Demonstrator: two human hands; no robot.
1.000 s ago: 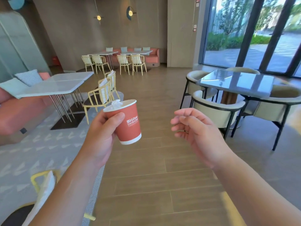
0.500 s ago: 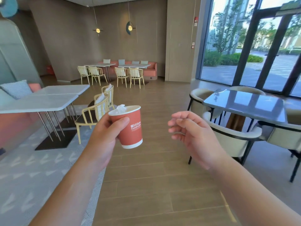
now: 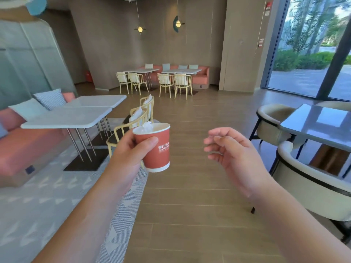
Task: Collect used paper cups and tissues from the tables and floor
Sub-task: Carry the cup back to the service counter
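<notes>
My left hand (image 3: 129, 152) grips a red paper cup (image 3: 158, 149) with white lettering, held upright in front of me at chest height. A crumpled white tissue (image 3: 147, 125) sticks out of the cup's mouth. My right hand (image 3: 233, 158) hovers to the right of the cup, apart from it, with fingers loosely curled and nothing in them.
White tables (image 3: 76, 114) with yellow chairs (image 3: 131, 126) and a pink bench (image 3: 22, 147) stand at the left on a patterned rug (image 3: 38, 205). A grey table (image 3: 319, 126) with cream armchairs (image 3: 311, 185) is at the right. More tables (image 3: 161, 70) line the far wall. Wood floor (image 3: 190, 186) runs down the middle.
The view has lifted and turned left, so the grey table slid to the right edge and the white tables came closer. Both hands keep their pose, the cup still held.
</notes>
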